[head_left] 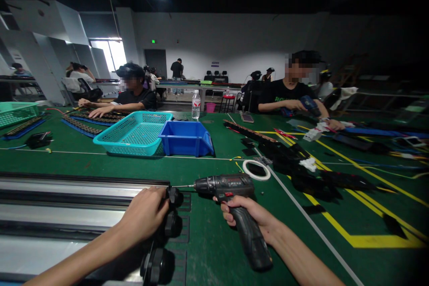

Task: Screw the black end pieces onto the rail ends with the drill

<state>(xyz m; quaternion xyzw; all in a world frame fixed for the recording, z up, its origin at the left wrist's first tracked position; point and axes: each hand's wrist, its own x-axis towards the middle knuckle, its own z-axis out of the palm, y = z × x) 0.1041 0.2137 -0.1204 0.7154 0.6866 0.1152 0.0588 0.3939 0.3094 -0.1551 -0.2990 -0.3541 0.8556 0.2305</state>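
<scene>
My right hand point(244, 212) is wrapped round the handle of a black cordless drill point(250, 237), which points left. Its long thin bit point(182, 186) reaches the end of a silver and black metal-profile assembly point(83, 214), beside a black plastic fitting point(174, 195). Curled over the corner of that assembly is my left hand point(150, 209), its fingertips at the fitting and partly hidden. Two more black fittings, a middle one point(171, 224) and a near one point(154, 264), stick out from the same end. Whether the bit sits in a screw is too small to tell.
Beyond the assembly stand a turquoise basket point(134, 132), a blue bin point(187, 140) and a water bottle point(196, 106). A white tape roll point(247, 170) lies behind the drill. Dark strips and wires point(301, 174) spread rightward. Co-workers sit across the green table point(214, 250).
</scene>
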